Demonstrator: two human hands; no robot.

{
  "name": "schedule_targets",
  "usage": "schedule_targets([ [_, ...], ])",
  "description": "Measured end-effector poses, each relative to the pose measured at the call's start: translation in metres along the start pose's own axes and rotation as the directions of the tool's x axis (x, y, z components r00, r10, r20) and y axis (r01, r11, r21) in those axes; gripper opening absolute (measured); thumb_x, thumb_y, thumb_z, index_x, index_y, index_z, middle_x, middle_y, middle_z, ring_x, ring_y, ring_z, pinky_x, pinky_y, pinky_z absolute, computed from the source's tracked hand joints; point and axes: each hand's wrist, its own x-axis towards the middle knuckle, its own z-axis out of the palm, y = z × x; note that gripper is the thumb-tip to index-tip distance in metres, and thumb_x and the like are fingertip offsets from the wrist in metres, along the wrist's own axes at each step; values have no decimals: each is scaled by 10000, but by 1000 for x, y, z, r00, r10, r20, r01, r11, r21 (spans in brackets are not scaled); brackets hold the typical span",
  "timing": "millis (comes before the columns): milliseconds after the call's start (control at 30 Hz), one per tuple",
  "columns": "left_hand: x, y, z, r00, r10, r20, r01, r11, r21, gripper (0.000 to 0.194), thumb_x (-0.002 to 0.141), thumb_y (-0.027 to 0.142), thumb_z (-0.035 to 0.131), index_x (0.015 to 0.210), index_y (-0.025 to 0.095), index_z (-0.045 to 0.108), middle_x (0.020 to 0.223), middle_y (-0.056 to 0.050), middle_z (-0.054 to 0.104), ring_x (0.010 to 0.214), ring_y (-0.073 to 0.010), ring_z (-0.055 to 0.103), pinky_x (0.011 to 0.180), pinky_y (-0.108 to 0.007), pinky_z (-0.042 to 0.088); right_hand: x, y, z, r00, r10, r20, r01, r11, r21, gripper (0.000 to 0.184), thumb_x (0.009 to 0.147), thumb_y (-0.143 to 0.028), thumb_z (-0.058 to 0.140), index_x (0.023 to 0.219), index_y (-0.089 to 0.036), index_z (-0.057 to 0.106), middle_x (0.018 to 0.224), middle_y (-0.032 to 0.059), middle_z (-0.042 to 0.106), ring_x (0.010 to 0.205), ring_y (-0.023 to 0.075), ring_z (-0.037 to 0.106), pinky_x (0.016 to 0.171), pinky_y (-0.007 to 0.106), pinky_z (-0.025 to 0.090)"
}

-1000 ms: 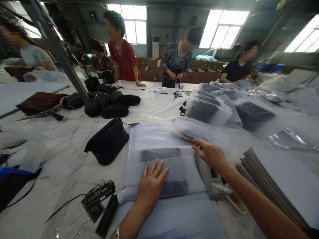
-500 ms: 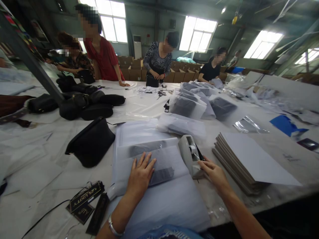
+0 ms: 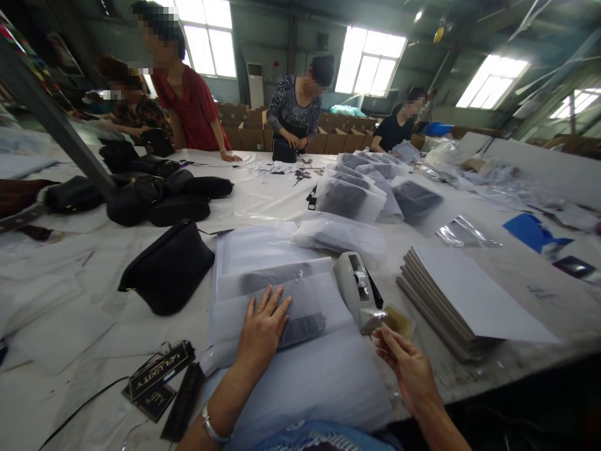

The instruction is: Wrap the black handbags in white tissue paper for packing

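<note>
My left hand lies flat with fingers apart on a translucent white wrapping sheet, folded over a dark item. More white sheets lie beneath. To its right stands a pale grey tape dispenser. At the dispenser's near end, my right hand is closed in a pinch, with a shiny strip of clear tape at its fingertips. A yellowish, see-through round item lies just behind those fingers. A black bag sits left of the wrapped item.
Black tags with gold lettering lie at the front left. Stacked grey-white boards are on the right. Wrapped bags stand farther back, and black bags lie at the left. Several people work across the table.
My right hand has drawn back from the dispenser toward me, and the yellowish item behind it now shows. My left hand stays flat on the sheet.
</note>
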Motion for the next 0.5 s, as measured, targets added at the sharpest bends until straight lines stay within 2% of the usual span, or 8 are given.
schedule_targets([
  [100, 0, 0, 0, 1000, 9, -2, -9, 1000, -3, 376, 972, 220, 498, 1336, 277, 568, 1502, -58, 459, 1396, -321, 398, 1069, -589, 397, 12, 7, -3, 1000, -28, 2, 28, 998, -56, 414, 585, -512, 856, 836, -192, 777, 782, 63, 749, 628, 179, 674, 615, 292, 599],
  [167, 1, -1, 0, 1000, 8, -1, -8, 1000, -12, 373, 973, 224, 496, 1334, 276, 570, 1501, -55, 460, 1394, -324, 399, 1066, -590, 401, 19, 6, -7, 993, -113, -23, 106, 973, -207, 457, 611, -561, 821, 859, -180, 780, 753, 68, 747, 612, 189, 670, 613, 305, 591],
  [300, 1, -1, 0, 1000, -3, 6, 3, 999, -35, 375, 972, 225, 493, 1336, 276, 569, 1499, -53, 464, 1393, -324, 402, 1072, -591, 393, 23, -11, -19, 970, -242, 30, 219, 814, -538, 511, 685, -614, 731, 949, -180, 782, 798, 87, 762, 664, 243, 699, 621, 326, 575],
  [400, 2, -3, -2, 1000, -9, 11, 10, 998, -67, 384, 971, 242, 498, 1350, 267, 557, 1503, -53, 458, 1401, -316, 390, 1082, -579, 390, 23, -23, -27, 953, -278, 117, 287, 716, -637, 483, 719, -613, 679, 967, -212, 781, 836, 75, 768, 700, 260, 714, 663, 339, 576],
  [500, 3, -6, -5, 1000, -21, 21, 23, 992, -123, 413, 969, 255, 506, 1381, 250, 523, 1505, -66, 454, 1401, -306, 394, 1087, -572, 396, 24, -30, -31, 954, -242, 177, 295, 662, -688, 460, 720, -602, 658, 941, -220, 785, 788, 63, 765, 693, 267, 718, 673, 351, 579],
])
